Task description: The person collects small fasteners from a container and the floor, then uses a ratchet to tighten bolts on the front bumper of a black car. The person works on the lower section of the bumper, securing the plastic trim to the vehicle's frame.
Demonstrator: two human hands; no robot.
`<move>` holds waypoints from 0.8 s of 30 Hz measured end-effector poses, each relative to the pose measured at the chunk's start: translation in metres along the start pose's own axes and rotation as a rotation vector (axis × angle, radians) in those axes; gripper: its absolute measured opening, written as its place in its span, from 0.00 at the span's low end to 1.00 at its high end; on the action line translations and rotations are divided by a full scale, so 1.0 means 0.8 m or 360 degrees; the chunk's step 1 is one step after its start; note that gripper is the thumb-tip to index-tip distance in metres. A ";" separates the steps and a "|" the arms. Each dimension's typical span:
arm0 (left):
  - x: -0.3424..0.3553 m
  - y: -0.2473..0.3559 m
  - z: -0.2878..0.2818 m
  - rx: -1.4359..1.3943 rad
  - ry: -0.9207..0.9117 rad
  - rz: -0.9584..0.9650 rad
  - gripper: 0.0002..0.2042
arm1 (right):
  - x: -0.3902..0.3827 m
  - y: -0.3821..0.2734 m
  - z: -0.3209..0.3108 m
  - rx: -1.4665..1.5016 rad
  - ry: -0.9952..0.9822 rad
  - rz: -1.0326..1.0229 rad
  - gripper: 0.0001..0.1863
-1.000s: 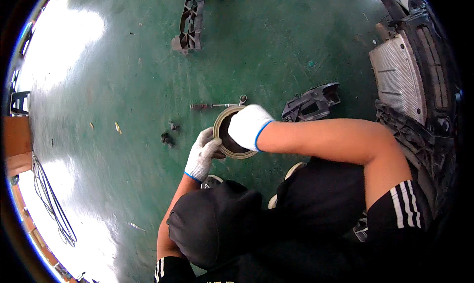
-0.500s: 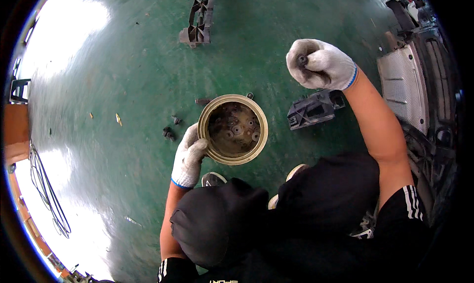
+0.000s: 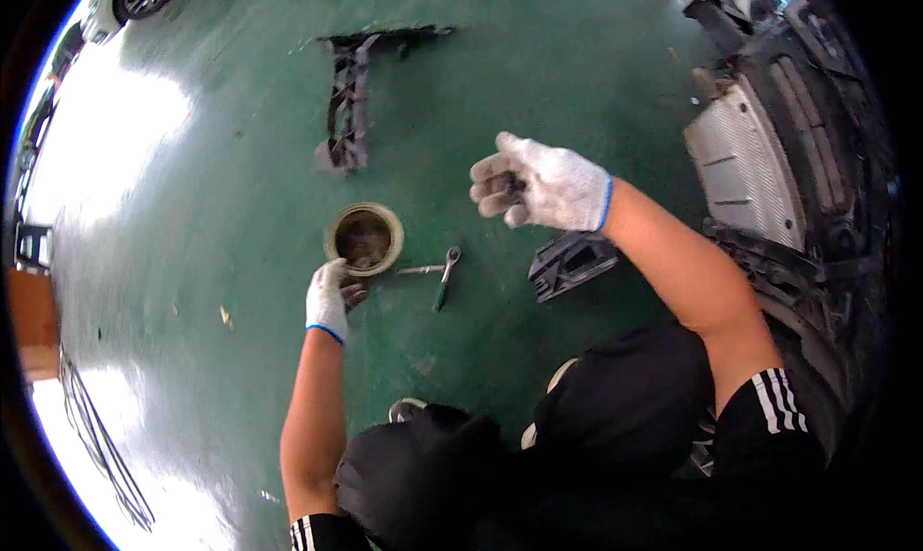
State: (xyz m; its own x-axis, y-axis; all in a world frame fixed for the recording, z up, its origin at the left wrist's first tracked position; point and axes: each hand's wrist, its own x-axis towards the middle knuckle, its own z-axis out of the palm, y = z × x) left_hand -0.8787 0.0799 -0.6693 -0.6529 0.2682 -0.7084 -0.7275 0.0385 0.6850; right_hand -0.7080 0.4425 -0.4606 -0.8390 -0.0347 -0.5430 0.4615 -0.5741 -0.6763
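Note:
At the left rim of a round yellowish metal tin (image 3: 365, 270) is my left hand (image 3: 327, 303), in a white knit glove. Its fingertips overlap the near edge; the other, darkened fingers bend in beside the tin. The tin's inside is brown and dirty; what lies in it is too blurred to name. My right hand (image 3: 543, 181), gloved too, hovers farther right, palm turned up and fingers loosely curled. Small dark fasteners (image 3: 515, 186) lie in that palm. Between the hands, on the floor, is a ratchet wrench (image 3: 448, 274) with a green handle and a metal extension reaching toward the tin.
A black plastic bracket (image 3: 573, 264) lies below my right hand. Beyond the tin stretches a long T-shaped dark plastic frame (image 3: 348, 99). Car parts, including a silver perforated panel (image 3: 745, 166), line the right side. Cables (image 3: 96, 426) and a brown box (image 3: 34, 320) are at far left.
The tin has gone down and away from me, showing the ratchet wrench. My right hand has opened from a pinch and moved left. The view has shifted.

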 end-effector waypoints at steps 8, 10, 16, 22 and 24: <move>0.103 0.003 -0.003 -0.0167 0.0057 0.0014 0.21 | -0.045 -0.009 -0.035 0.0360 -0.0042 -0.0216 0.31; 0.063 0.013 0.033 -0.0179 0.0122 -0.0037 0.23 | -0.051 0.000 -0.050 0.0379 0.0004 -0.0329 0.27; -0.008 0.012 -0.033 0.0452 0.0576 0.0250 0.22 | 0.017 0.029 -0.014 0.0139 -0.0026 -0.0333 0.19; -0.112 0.079 0.185 -0.0357 -0.0810 -0.0402 0.31 | 0.078 0.029 0.064 -0.1118 0.0042 -0.0535 0.28; -0.147 0.080 0.195 -0.0601 -0.0599 -0.0348 0.24 | 0.064 0.034 0.101 -0.1322 0.0001 -0.0604 0.28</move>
State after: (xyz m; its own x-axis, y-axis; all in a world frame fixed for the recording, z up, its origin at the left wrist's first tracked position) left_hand -0.8156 0.2012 -0.5153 -0.4090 0.6193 -0.6702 -0.9072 -0.1962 0.3723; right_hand -0.7615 0.3591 -0.4669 -0.9768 0.0369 -0.2109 0.2137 0.2270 -0.9502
